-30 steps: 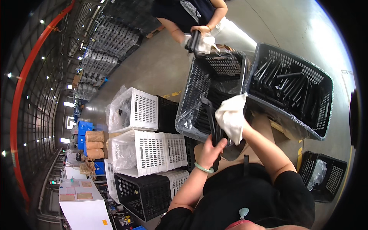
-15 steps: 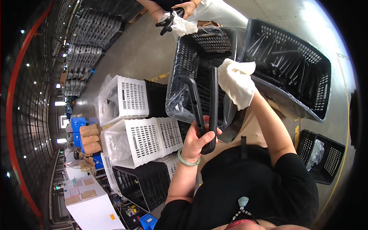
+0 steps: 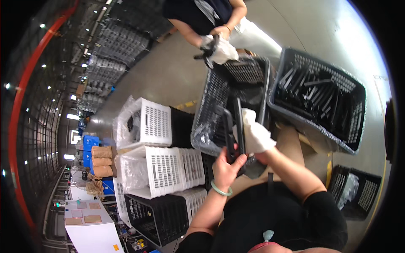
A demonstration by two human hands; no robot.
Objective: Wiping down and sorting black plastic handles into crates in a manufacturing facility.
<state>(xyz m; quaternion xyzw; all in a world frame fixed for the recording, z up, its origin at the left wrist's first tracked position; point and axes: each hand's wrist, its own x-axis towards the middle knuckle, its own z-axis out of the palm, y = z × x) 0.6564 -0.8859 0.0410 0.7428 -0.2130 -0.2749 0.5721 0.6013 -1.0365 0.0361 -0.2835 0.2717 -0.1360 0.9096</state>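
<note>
Big grey plastic lattice crate (image 3: 320,99) sits on the right, tilted, loaded with long black plastic parts (image 3: 312,86) lying every which way. Just left of it, touching along the rim, a second black lattice crate (image 3: 219,97) lined with a clear plastic bag stands open toward the person. Further left, white perforated plastic crates (image 3: 162,168) are stacked beside and above a black perforated crate (image 3: 156,215), some with clear liners bulging out. Down in the lower right corner, a small black crate (image 3: 358,194) holds a crumpled clear bag. Across the black lattice crate, a co-worker in a dark top stands wiping a black part with a white cloth (image 3: 223,50). Now to the middle: the person's left hand (image 3: 228,166), a pale green bangle (image 3: 220,189) on its wrist, is closed around the lower end of a long black plastic bracket (image 3: 232,126), which stands nearly upright in front of the lined crate's near wall. The right hand (image 3: 261,149) is wrapped in a white wiping cloth (image 3: 255,133) and clenches that cloth against the bracket's right side, just above the left hand's fingers.
</note>
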